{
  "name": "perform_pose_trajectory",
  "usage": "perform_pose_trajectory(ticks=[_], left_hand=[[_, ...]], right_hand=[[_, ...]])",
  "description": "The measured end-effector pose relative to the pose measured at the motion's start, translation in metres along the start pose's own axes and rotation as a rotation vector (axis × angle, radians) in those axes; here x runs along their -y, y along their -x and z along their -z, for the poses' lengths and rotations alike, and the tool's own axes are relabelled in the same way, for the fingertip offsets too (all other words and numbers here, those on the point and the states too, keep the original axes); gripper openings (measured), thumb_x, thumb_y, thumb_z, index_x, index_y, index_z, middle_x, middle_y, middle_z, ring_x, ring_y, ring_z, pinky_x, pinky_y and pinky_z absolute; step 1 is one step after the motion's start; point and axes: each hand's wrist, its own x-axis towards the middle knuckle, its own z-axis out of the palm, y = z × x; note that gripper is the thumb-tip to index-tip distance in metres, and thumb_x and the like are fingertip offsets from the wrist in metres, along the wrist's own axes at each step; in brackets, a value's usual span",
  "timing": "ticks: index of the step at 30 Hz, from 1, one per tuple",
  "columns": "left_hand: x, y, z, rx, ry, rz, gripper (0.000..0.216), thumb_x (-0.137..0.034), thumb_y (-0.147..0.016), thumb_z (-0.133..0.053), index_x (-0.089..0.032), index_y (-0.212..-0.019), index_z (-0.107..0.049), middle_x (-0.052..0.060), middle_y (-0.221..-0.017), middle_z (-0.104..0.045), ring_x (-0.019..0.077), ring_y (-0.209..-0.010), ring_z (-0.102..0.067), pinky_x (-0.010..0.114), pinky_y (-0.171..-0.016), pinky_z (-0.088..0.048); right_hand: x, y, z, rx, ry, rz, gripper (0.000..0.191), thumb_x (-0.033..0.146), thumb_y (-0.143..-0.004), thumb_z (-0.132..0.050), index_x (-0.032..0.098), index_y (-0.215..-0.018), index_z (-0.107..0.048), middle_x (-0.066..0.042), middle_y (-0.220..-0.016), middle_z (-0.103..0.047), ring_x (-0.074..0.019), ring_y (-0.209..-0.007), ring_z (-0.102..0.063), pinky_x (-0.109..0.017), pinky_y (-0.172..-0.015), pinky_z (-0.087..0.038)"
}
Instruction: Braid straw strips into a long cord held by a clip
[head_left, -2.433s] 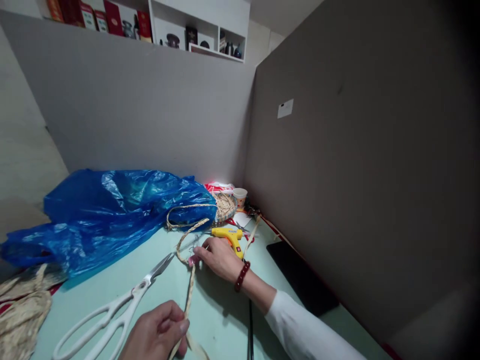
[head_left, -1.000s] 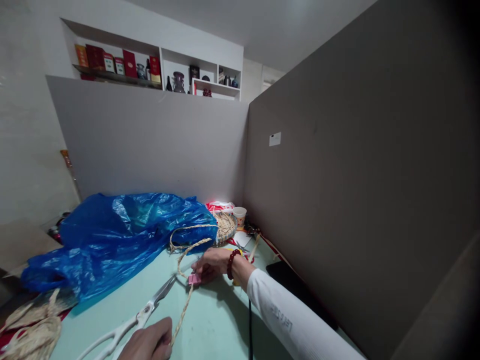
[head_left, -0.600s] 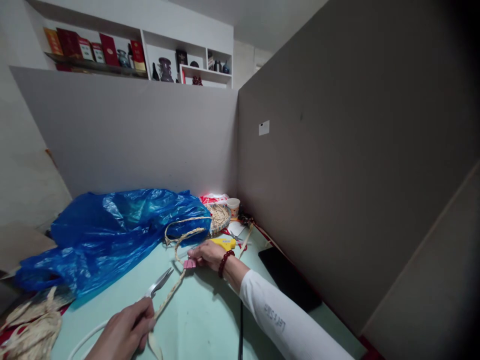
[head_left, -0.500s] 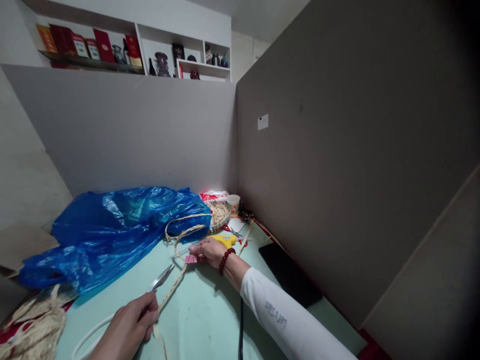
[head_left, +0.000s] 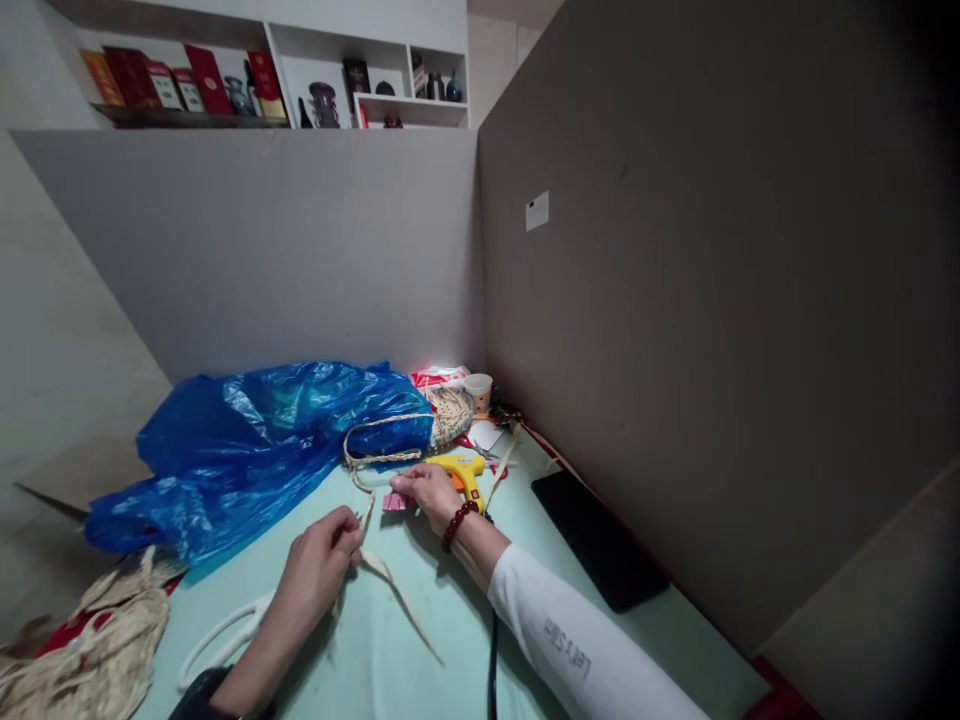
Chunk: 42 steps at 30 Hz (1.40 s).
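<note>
On the tabletop (head_left: pixel 360 660), the straw braid (head_left: pixel 379 458) lies plaited and looped up to the pink clip (head_left: pixel 393 502), which the right hand (head_left: pixel 424 490) pinches, while the left hand (head_left: pixel 319 565) closes on its near end, where loose strands (head_left: pixel 405 610) trail unplaited.

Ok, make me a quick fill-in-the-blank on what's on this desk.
The right hand pinches a ___ clip.
The glue gun beside that hand is ___.
The left hand grips a braided cord near a ___ plastic bag.
Missing words: pink; yellow; blue.
</note>
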Motion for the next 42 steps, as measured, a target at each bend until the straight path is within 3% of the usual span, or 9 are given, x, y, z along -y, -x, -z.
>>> perform_pose_trajectory(ticks=[4, 6, 10, 13, 19, 29, 42], left_hand=[[-0.001, -0.009, -0.013, -0.021, 0.185, 0.02, 0.016, -0.037, -0.072, -0.055, -0.022, -0.066, -0.053, -0.003, -0.05, -0.057, 0.0181, -0.054, -0.053, 0.027, -0.059, -0.034], [0.0, -0.007, -0.016, 0.002, 0.296, 0.054, 0.023, -0.039, -0.07, -0.058, -0.018, -0.078, -0.059, -0.004, -0.049, -0.056, 0.0165, -0.051, -0.051, 0.027, -0.056, -0.035], [0.001, 0.001, -0.015, 0.075, 0.49, 0.121, 0.063, -0.04, -0.068, -0.065, -0.006, -0.121, -0.055, -0.006, -0.049, -0.056, 0.0105, -0.043, -0.042, 0.023, -0.047, -0.027], [0.002, 0.003, -0.014, 0.138, 0.609, 0.164, 0.08, -0.04, -0.067, -0.071, -0.003, -0.134, -0.047, -0.005, -0.051, -0.057, 0.0063, -0.038, -0.034, 0.022, -0.043, -0.022], [0.003, -0.002, -0.022, 0.13, 0.746, 0.186, 0.093, -0.042, -0.064, -0.074, -0.004, -0.141, -0.04, -0.006, -0.053, -0.055, 0.0029, -0.035, -0.029, 0.02, -0.039, -0.02], [-0.009, -0.005, -0.033, 0.043, 0.634, 0.123, 0.09, -0.032, -0.064, -0.069, 0.002, -0.142, -0.039, -0.006, -0.043, -0.055, 0.0053, -0.035, -0.028, 0.019, -0.04, -0.018], [-0.007, -0.01, -0.033, 0.099, 0.633, 0.134, 0.096, -0.035, -0.062, -0.069, 0.002, -0.143, -0.034, -0.008, -0.043, -0.055, 0.0055, -0.035, -0.027, 0.02, -0.038, -0.017]], right_hand=[[-0.001, 0.002, -0.001, -0.037, 0.004, 0.026, 0.027, 0.032, -0.093, -0.057, 0.013, -0.113, -0.06, -0.008, -0.11, -0.062, -0.0189, -0.093, -0.063, -0.038, -0.079, -0.054], [-0.002, 0.002, -0.001, -0.05, 0.004, 0.037, 0.026, 0.032, -0.093, -0.057, 0.013, -0.111, -0.06, -0.007, -0.108, -0.063, -0.0183, -0.091, -0.063, -0.037, -0.078, -0.054], [-0.004, 0.002, -0.002, -0.066, -0.001, 0.057, 0.025, 0.032, -0.093, -0.058, 0.013, -0.108, -0.061, -0.006, -0.104, -0.064, -0.017, -0.087, -0.063, -0.035, -0.075, -0.055], [-0.003, 0.002, -0.002, -0.071, -0.002, 0.062, 0.024, 0.032, -0.093, -0.058, 0.013, -0.108, -0.061, -0.006, -0.103, -0.064, -0.0168, -0.086, -0.063, -0.035, -0.075, -0.055], [-0.001, 0.003, -0.002, -0.072, -0.009, 0.066, 0.025, 0.032, -0.093, -0.057, 0.013, -0.108, -0.061, -0.006, -0.103, -0.064, -0.0168, -0.086, -0.063, -0.035, -0.076, -0.054], [-0.004, 0.001, -0.002, -0.104, -0.051, 0.079, 0.023, 0.033, -0.093, -0.057, 0.012, -0.102, -0.062, -0.004, -0.095, -0.064, -0.0142, -0.078, -0.063, -0.031, -0.069, -0.054], [-0.006, 0.004, -0.004, -0.089, -0.06, 0.116, 0.022, 0.033, -0.093, -0.057, 0.012, -0.099, -0.062, -0.004, -0.092, -0.064, -0.0137, -0.077, -0.062, -0.03, -0.069, -0.054]])
